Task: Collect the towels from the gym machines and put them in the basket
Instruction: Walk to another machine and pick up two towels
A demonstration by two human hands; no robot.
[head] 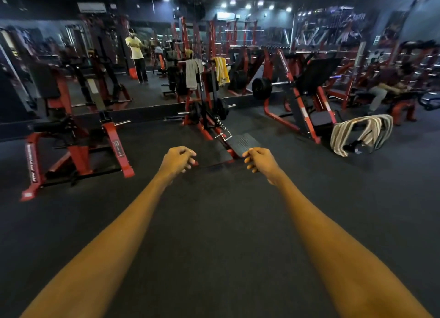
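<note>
Head view: left grip (pixel 179 159), right grip (pixel 260 161) loosely curled, empty; grey towel (pixel 194 73) may snag on machine (pixel 207 108); basket unseen.

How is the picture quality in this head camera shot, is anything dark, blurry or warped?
Head view: dim overall, with bright ceiling lights flaring at the top; left hand and right hand fairly sharp; the grey towel, yellow towel and striped towel readable but soft; far-right machines smeared; the wide-angle lens bows the edges.
</note>
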